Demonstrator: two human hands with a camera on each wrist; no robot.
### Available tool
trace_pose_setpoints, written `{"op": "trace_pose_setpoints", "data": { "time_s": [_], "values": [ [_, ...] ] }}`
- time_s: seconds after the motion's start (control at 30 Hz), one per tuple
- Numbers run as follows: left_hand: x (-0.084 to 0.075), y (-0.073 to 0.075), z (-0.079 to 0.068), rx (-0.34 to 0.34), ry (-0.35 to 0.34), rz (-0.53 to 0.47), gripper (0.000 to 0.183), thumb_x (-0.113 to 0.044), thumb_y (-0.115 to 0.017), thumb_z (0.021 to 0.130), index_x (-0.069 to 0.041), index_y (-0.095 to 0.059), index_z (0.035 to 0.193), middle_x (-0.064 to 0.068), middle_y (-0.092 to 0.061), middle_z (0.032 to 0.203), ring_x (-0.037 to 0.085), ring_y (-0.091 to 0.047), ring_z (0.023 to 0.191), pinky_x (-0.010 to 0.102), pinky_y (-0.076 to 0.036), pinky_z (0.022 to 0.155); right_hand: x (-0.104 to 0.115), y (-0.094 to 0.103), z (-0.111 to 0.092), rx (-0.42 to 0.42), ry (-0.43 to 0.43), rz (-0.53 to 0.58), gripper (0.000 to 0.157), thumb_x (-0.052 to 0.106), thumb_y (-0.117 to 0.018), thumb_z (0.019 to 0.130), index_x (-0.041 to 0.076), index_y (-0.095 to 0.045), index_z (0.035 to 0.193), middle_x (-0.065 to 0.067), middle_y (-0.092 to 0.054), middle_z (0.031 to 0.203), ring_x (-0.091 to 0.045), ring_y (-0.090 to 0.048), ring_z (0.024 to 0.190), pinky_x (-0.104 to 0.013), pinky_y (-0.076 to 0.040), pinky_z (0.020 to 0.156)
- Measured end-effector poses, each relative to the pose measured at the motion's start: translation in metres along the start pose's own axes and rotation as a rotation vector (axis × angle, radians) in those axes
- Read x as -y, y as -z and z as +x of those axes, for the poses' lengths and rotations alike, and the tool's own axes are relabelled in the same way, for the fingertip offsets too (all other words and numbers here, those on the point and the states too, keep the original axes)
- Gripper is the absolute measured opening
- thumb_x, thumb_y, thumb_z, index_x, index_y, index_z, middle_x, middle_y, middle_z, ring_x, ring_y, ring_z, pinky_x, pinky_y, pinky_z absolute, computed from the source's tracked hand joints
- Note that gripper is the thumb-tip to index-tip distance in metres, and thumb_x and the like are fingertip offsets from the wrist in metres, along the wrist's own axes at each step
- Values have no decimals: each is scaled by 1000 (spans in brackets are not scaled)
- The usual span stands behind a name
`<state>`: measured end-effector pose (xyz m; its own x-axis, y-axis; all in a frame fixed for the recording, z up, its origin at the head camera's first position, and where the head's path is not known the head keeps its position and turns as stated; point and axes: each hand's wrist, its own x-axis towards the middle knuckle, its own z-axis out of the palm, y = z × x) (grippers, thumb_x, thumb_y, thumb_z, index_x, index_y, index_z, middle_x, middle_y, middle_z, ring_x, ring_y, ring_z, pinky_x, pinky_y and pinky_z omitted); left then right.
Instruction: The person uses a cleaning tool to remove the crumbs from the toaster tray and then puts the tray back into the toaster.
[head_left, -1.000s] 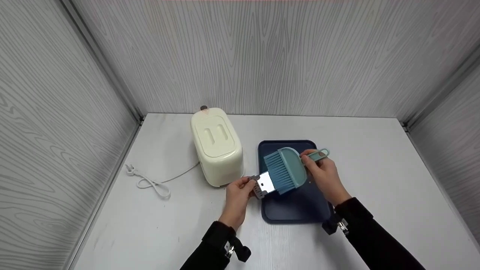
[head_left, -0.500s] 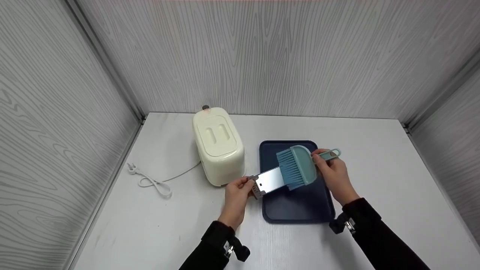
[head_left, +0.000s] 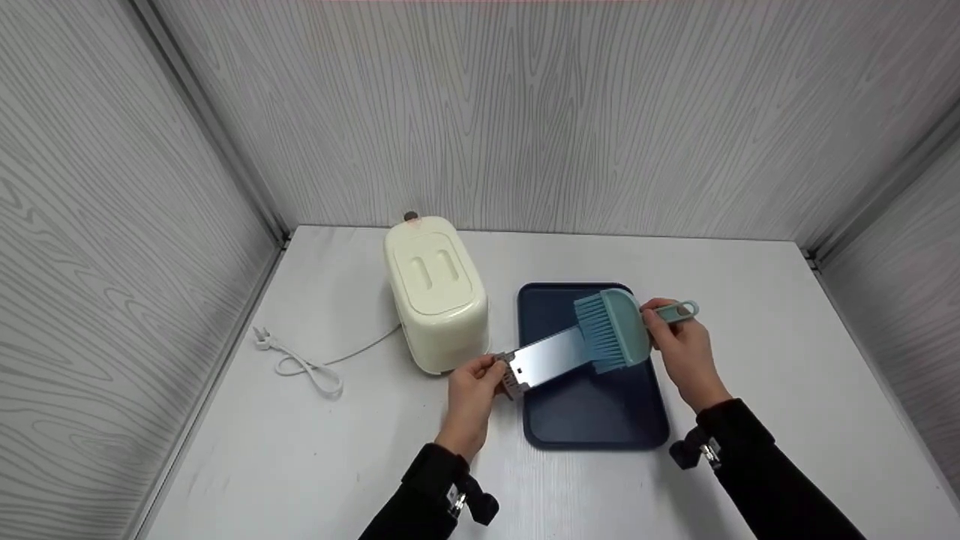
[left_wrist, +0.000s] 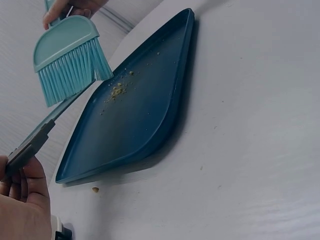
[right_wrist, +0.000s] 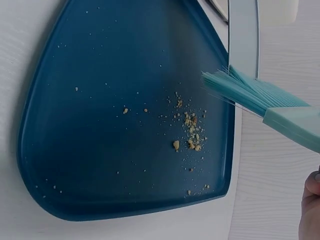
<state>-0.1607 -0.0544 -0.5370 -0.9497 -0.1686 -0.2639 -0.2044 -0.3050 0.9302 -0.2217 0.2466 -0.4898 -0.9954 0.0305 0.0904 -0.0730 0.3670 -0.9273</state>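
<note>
My left hand (head_left: 469, 401) pinches the grey end of a toaster crumb tray (head_left: 549, 358), a flat shiny metal strip that slants up to the right. With my right hand (head_left: 686, 360) I grip the handle of a teal hand brush (head_left: 628, 328). Its bristles (left_wrist: 75, 70) touch the far end of the metal strip. Both are held above a dark blue tray (head_left: 592, 424) lying on the table. Yellowish crumbs (right_wrist: 191, 131) lie in the blue tray, clustered toward one end, as both wrist views show.
A cream toaster (head_left: 435, 277) with its lid on stands left of the blue tray. Its white cord (head_left: 322, 376) and plug (head_left: 262, 340) lie farther left. One crumb (left_wrist: 95, 189) sits on the table beside the tray. Grey wood-grain panels (head_left: 525, 112) enclose the table.
The brush has moved right along the crumb tray, from near its grey end to its far end, baring more metal. My left hand has stayed nearly still.
</note>
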Motion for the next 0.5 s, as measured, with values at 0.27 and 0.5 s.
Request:
{"op": "trace_pose_setpoints", "data": {
  "time_s": [0.27, 0.5],
  "values": [
    [-1, 1, -1, -5, -10, 3, 28, -3, -65, 99, 14, -64, 122, 17, -68, 104, 17, -65, 85, 27, -56, 74, 3, 0, -1, -17, 30, -21, 46, 46, -57, 105, 6, -63, 129, -10, -64, 106, -15, -56, 87, -25, -49, 75],
    [-2, 1, -3, -4, -14, 5, 28, -3, -65, 99, 13, -65, 121, 17, -68, 105, 17, -65, 85, 28, -56, 74, 2, 1, -3, -25, 48, -32, 46, 46, -57, 105, 7, -63, 128, -10, -64, 104, -15, -56, 86, -27, -49, 74]
  ]
}}
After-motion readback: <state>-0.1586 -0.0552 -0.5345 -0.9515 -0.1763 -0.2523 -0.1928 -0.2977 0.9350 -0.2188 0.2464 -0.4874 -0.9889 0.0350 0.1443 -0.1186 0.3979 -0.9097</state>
